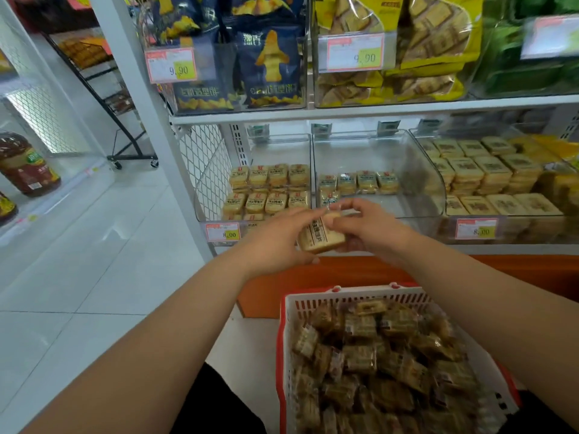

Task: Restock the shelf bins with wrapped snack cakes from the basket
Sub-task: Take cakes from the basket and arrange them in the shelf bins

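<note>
Both hands meet in front of the lower shelf, above the basket. Left hand (275,242) and right hand (369,227) each have their grip clamped on one wrapped snack cake (319,234), fingers curled round its ends. The cake sits tilted, just short of the middle bin (416,170), which holds one back row of cakes. Left bin (213,170) holds two fuller rows. Basket (313,300) below is heaped with wrapped cakes.

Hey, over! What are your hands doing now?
Both hands, left and right, gripping one wrapped snack cake. Middle bin ahead, mostly bare. Nothing blocking.
</note>
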The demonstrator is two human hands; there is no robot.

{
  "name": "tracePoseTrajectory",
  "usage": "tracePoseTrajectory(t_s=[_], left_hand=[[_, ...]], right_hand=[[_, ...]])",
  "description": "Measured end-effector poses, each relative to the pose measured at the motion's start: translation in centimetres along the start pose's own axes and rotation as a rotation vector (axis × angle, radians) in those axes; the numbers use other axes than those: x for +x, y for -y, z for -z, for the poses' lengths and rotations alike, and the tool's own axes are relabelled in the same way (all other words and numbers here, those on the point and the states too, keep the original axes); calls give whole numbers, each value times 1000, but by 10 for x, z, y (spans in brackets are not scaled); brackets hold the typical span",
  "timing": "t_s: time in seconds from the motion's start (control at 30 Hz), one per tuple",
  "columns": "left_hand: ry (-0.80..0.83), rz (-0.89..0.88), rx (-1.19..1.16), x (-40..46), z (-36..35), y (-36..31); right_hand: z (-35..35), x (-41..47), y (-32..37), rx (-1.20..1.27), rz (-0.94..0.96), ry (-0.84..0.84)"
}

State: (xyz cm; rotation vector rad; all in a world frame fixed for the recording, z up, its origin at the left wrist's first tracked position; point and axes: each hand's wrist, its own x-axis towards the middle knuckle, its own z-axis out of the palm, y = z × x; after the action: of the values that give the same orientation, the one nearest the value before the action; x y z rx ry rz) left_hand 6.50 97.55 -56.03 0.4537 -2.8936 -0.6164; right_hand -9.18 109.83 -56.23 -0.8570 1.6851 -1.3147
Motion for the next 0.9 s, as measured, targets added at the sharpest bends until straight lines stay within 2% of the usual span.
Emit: tracePoseTrajectory(t_s=[0.1, 0.23, 0.3, 0.4, 0.53, 0.8, 0.9], left_hand=[[-161, 79, -67, 4, 13, 12], [-342, 295, -301, 21, 25, 32], [-368, 401, -382, 35, 22, 47], [-380, 494, -354, 66, 14, 63], [-247, 567, -235, 111, 6, 76], [-104, 580, -365, 143, -21, 98], [-87, 577, -340, 146, -21, 97]], right_hand=[[-8, 26, 12, 43, 75, -32], [-9, 58, 12, -319, 304, -245], [-7, 68, 2, -343, 310, -262], [-12, 73, -19, -351, 240, -248], [-18, 73, -31, -481, 289, -289], [-15, 68, -34, -509, 302, -314], [-15, 68, -35, -522, 301, -320]])
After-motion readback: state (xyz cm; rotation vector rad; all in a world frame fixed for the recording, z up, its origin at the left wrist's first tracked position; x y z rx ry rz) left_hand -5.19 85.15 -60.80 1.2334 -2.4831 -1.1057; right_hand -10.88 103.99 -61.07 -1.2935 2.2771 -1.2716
